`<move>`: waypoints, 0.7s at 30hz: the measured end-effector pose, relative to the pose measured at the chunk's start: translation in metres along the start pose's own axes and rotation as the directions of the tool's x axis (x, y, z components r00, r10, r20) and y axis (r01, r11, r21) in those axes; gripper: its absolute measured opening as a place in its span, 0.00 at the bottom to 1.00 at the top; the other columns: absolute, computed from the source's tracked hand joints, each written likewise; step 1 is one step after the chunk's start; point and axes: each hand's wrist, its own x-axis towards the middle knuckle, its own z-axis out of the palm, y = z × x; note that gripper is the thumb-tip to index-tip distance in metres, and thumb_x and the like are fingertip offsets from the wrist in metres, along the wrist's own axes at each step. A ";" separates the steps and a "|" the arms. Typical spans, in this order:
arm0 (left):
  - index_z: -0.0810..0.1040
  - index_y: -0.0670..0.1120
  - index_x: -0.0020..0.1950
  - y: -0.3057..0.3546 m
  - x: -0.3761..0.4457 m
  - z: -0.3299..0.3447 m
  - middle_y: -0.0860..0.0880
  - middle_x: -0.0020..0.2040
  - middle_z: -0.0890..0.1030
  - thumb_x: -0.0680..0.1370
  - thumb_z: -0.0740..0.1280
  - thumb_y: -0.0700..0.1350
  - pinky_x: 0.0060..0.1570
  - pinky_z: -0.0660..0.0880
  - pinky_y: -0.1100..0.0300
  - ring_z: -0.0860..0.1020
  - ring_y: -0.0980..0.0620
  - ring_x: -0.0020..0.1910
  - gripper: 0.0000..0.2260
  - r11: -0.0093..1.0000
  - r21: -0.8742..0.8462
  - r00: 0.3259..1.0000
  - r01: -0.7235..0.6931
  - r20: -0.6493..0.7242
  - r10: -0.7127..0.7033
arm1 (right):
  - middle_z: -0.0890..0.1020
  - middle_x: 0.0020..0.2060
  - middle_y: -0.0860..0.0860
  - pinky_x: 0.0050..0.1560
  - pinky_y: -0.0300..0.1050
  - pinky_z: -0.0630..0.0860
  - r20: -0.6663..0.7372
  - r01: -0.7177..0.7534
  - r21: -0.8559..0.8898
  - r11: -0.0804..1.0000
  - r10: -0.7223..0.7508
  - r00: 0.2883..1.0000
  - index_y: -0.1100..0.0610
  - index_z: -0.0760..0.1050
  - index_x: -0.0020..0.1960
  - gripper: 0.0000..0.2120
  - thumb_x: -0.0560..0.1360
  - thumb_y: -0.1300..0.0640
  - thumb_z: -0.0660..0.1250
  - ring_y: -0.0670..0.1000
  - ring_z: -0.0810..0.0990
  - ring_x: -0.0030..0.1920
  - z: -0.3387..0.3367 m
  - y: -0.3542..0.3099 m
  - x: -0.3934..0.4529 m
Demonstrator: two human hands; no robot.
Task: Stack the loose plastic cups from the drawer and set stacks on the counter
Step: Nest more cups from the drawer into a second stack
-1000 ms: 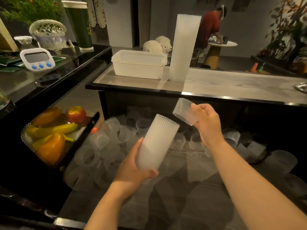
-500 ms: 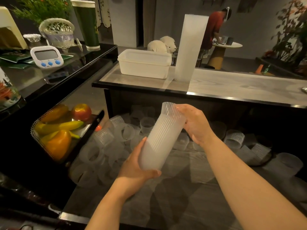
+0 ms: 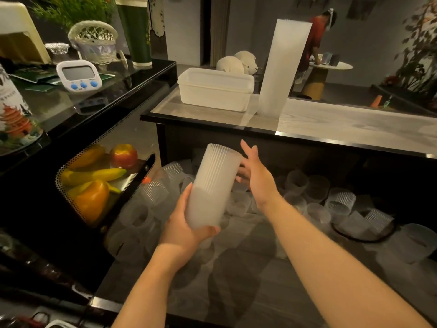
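The left hand (image 3: 186,227) grips a short stack of ribbed, frosted plastic cups (image 3: 212,185) around its lower end, thumb curled across the front, holding it tilted slightly to the right above the open drawer (image 3: 236,292). The right hand (image 3: 254,176) hangs just beside the stack's upper half with fingers spread and straight, holding nothing; whether its fingertips touch the stack cannot be told.

Below both hands, loose cups (image 3: 340,202) lie scattered on their sides across the back and left of the drawer, some ribbed, some smooth.

On the pale wood-grain counter (image 3: 343,124) behind the drawer, a much taller stack of cups (image 3: 281,67) stands upright just beside a white rectangular plastic tub (image 3: 215,89).

To the left, a perforated metal tray (image 3: 71,171) holds an orange pepper (image 3: 91,200), a yellow banana-shaped fruit (image 3: 99,175) and a red apple (image 3: 123,156). On the glossy black surface (image 3: 118,95) above it sit a white digital timer (image 3: 79,75) with three blue buttons, a woven white basket (image 3: 94,42) and a tall green cup (image 3: 136,31).

In the background, a person in a red top (image 3: 315,36) bends over a small round table (image 3: 331,66); two pale plush animals (image 3: 237,62) sit behind the tub.
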 end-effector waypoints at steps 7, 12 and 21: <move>0.54 0.62 0.76 -0.004 0.004 -0.014 0.53 0.68 0.65 0.68 0.78 0.40 0.59 0.76 0.45 0.69 0.52 0.63 0.46 0.997 -0.066 0.995 -0.040 -0.094 0.033 | 0.79 0.55 0.50 0.56 0.45 0.78 0.202 0.059 -0.551 0.833 0.064 0.977 0.52 0.75 0.59 0.12 0.76 0.53 0.69 0.49 0.79 0.55 0.058 0.082 -0.019; 0.52 0.68 0.72 -0.010 0.005 -0.018 0.57 0.66 0.64 0.67 0.79 0.42 0.54 0.75 0.53 0.68 0.54 0.61 0.47 0.999 -0.037 0.994 -0.038 -0.100 0.034 | 0.68 0.71 0.57 0.72 0.57 0.66 0.316 0.037 -0.766 0.642 0.326 0.891 0.54 0.63 0.75 0.43 0.66 0.41 0.74 0.59 0.66 0.72 0.087 0.110 -0.025; 0.55 0.65 0.73 -0.015 0.003 -0.024 0.57 0.65 0.66 0.66 0.79 0.38 0.50 0.75 0.61 0.70 0.58 0.61 0.47 0.993 -0.099 0.995 -0.063 -0.085 0.055 | 0.77 0.61 0.55 0.62 0.43 0.72 0.214 -0.094 -0.639 0.763 0.294 0.931 0.58 0.72 0.66 0.20 0.76 0.55 0.70 0.54 0.76 0.62 0.083 0.090 -0.026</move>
